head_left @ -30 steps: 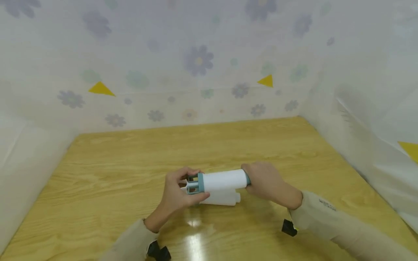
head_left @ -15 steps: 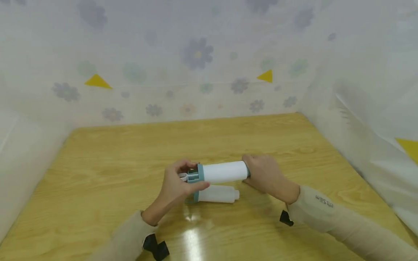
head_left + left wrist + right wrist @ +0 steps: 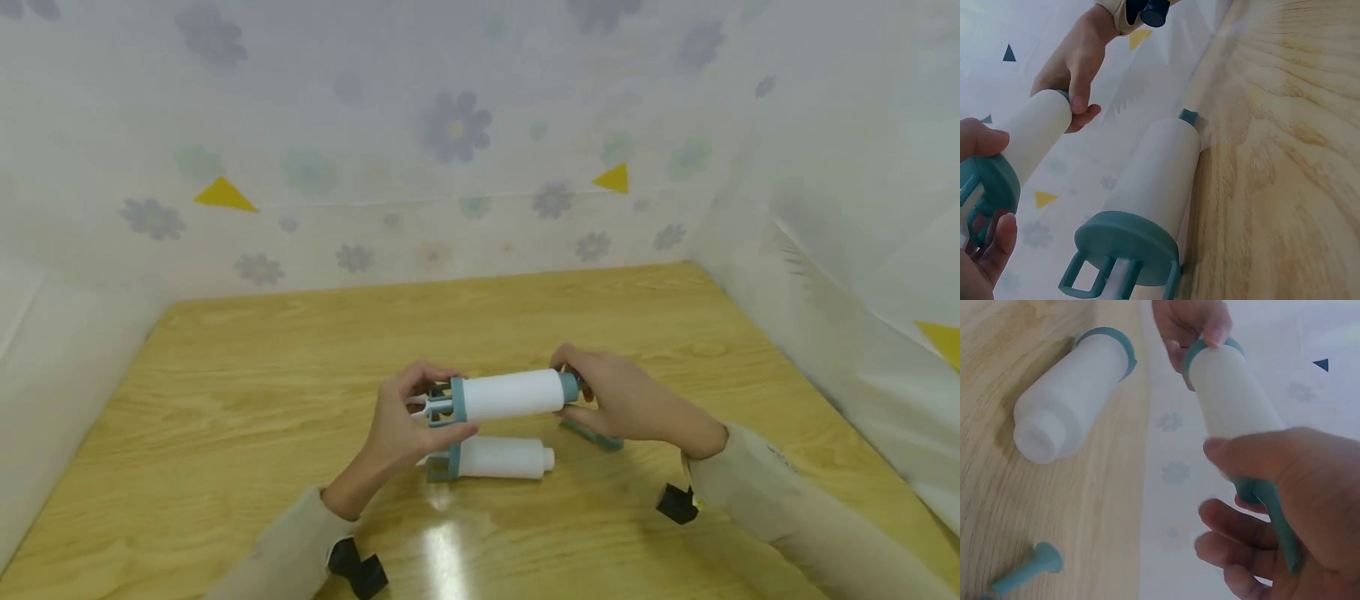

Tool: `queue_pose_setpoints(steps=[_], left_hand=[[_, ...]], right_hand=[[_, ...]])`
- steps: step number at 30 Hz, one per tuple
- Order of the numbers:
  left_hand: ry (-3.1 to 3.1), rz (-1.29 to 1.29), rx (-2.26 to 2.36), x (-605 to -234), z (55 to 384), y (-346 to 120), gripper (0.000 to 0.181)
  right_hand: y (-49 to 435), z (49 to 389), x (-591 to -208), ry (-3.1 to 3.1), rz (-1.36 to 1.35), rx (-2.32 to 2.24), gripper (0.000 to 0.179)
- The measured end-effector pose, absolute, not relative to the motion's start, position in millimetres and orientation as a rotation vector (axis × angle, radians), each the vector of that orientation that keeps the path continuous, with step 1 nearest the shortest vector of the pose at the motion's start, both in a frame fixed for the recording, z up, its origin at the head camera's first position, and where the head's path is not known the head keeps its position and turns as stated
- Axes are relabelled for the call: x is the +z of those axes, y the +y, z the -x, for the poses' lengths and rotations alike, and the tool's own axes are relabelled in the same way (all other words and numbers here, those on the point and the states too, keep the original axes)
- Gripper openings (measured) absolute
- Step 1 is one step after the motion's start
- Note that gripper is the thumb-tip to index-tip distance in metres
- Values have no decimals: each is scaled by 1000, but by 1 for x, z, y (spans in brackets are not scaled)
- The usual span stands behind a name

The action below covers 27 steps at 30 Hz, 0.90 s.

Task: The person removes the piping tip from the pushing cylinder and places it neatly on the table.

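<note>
A white plunger-type tube (image 3: 513,394) with a teal collar and open teal end frame is held in the air, tilted slightly, in the head view. My left hand (image 3: 408,425) grips it at the collar, thumb along the near side. My right hand (image 3: 626,396) pinches the teal end piece (image 3: 570,387) at the other end; in the right wrist view, a narrow teal part (image 3: 1279,525) runs from there into the palm. A second, similar tube (image 3: 501,457) lies on the table below, its bare white neck (image 3: 1038,437) pointing right.
A small teal nozzle-like piece (image 3: 1029,567) lies on the wooden table (image 3: 337,333), right of the second tube. Pale flowered sheeting (image 3: 360,125) with yellow triangles encloses the table at the back and sides. Black wrist-worn devices (image 3: 358,569) sit at both cuffs.
My right hand has turned and drawn back a little to the right, uncovering the teal end piece. The small teal piece on the table has come into view. The left hand keeps its grip.
</note>
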State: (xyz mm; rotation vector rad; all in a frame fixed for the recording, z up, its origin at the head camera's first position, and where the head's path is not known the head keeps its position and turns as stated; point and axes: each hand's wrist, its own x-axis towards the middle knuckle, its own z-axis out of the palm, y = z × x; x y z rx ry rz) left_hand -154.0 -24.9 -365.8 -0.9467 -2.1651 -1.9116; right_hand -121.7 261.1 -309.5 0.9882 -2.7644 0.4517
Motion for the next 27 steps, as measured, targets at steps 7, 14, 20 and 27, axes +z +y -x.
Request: queue_pose_setpoints(steps=[7,14,20,27], left_hand=[[-2087,987,-1908,-375,155,-30,44],[-2022,1027,-1919,-381,157,-30,47],[-2019,1029,-1924,-384,157,-30,46],[-2020,1018,-1958,-382,158,-29,45]], right_hand=[[276,121,-302,-2897,-1044,1019,23],[278,119,-309,-2843,-969,1258,21],[277,116,-317,-2722,-929,1248,23],[275,113,-322,-2523,-1007,1298,32]])
